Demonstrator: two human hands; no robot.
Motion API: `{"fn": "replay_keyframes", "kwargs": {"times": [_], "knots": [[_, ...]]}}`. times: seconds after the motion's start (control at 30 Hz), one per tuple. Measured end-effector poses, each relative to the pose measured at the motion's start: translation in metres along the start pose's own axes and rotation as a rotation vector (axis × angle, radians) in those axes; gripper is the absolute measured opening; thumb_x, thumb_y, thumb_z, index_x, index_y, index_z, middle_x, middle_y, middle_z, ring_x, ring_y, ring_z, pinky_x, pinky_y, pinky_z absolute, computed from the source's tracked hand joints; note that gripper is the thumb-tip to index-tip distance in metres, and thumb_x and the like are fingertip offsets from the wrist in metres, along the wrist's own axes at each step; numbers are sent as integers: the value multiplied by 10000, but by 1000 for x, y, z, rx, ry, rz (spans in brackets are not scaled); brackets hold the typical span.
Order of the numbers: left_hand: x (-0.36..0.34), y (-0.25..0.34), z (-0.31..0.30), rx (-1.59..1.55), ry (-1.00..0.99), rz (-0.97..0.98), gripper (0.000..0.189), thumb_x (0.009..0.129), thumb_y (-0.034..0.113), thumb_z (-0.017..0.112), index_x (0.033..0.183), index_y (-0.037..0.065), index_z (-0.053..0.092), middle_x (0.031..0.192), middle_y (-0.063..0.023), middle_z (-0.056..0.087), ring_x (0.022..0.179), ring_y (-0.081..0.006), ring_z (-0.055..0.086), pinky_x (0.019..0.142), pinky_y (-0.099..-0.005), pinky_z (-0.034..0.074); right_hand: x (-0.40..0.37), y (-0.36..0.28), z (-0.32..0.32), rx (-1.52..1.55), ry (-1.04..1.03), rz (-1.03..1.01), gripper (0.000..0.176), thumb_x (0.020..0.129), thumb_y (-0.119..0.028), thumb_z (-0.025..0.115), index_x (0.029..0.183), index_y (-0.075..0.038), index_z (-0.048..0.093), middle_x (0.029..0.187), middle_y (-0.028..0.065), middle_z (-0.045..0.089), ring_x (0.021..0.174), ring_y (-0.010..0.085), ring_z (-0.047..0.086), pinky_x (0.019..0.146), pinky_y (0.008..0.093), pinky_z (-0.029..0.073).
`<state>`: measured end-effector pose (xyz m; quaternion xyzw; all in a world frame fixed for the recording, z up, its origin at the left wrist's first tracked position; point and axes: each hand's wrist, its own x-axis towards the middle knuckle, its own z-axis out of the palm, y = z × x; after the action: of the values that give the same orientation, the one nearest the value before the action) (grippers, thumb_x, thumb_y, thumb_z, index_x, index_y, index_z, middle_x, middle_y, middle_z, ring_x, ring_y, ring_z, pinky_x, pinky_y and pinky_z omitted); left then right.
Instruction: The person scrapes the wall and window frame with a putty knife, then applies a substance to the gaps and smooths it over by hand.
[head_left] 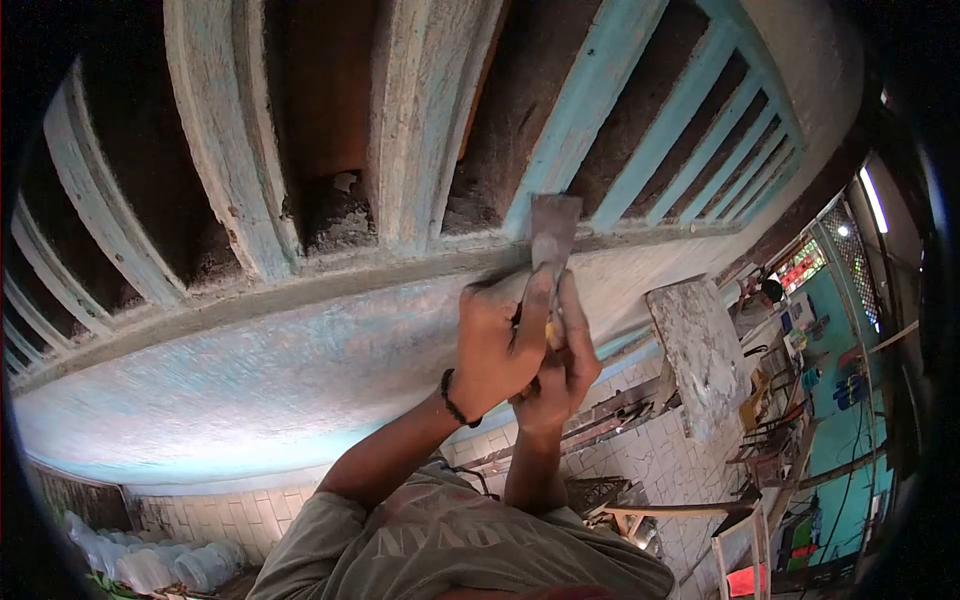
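A scraper [556,222] with a wide, dull metal blade points upward, its edge against the foot of a light-blue slat [585,90]. My left hand [497,342], with a dark bracelet at the wrist, is closed around the scraper, fingers along the lower blade. Just beside and below it, my right hand [560,385] is closed on the scraper's handle, a bit of yellow showing between the fingers. Slats further left, such as the worn slat [415,120], show bare, greyish patches with traces of blue. The ledge [330,285] runs beneath the slats.
Below the ledge is a wall [250,370] with streaky blue paint. To the right stands a paint-spattered board [700,350]. Clear plastic bags [170,562] lie on the floor at lower left. Wooden furniture and clutter line the turquoise wall [835,400] at far right.
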<state>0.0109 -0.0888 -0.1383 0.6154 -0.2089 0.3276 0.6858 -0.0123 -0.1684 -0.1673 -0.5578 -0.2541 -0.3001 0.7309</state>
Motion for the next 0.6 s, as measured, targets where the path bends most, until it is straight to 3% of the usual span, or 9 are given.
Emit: {"fn": "replay_keyframes", "kwargs": {"times": [0.07, 0.17, 0.27, 0.37, 0.53, 0.6], "knots": [[9, 7, -1, 18, -10, -14, 277, 965, 74, 554, 713, -28, 608, 546, -193, 515, 445, -353, 495, 449, -403, 357, 9, -5, 2, -35, -3, -41, 612, 868, -17, 455, 1459, 138, 429, 786, 24, 629, 513, 3, 425, 450, 189, 330], [9, 7, -2, 15, -47, -33, 306, 988, 103, 548, 728, -51, 603, 556, -217, 502, 413, -277, 468, 446, -394, 348, 11, -15, 6, -144, 12, -29, 599, 887, -39, 472, 1456, 143, 428, 793, 21, 625, 531, 5, 433, 459, 189, 339], [-12, -2, 0, -98, 9, -202, 348, 1010, 140, 550, 735, -71, 583, 553, -222, 474, 424, -174, 432, 444, -383, 338, -1, -12, 6, -145, 21, -36, 583, 912, -59, 484, 1456, 142, 429, 836, 41, 647, 547, 9, 440, 471, 192, 346], [-12, -4, 1, -124, 22, -175, 368, 1025, 169, 551, 752, -79, 559, 559, -211, 453, 483, -112, 419, 451, -366, 344, 3, -5, 7, -187, 30, -102, 574, 917, -50, 479, 1458, 135, 431, 875, 62, 666, 552, 8, 438, 474, 190, 342], [2, 8, -2, -269, -34, -257, 383, 1037, 196, 558, 737, -43, 552, 565, -125, 508, 520, -107, 434, 472, -329, 356, 12, -18, 15, -99, 40, 6, 585, 899, -33, 472, 1464, 116, 441, 883, 70, 674, 549, 2, 418, 464, 192, 317], [-8, -4, -3, -241, -25, -205, 380, 1037, 196, 561, 748, -50, 564, 545, -123, 489, 511, -94, 433, 462, -324, 352, 1, -16, 14, -158, 58, 32, 580, 902, -31, 467, 1461, 121, 442, 905, 78, 679, 569, 8, 438, 479, 192, 337]]}}
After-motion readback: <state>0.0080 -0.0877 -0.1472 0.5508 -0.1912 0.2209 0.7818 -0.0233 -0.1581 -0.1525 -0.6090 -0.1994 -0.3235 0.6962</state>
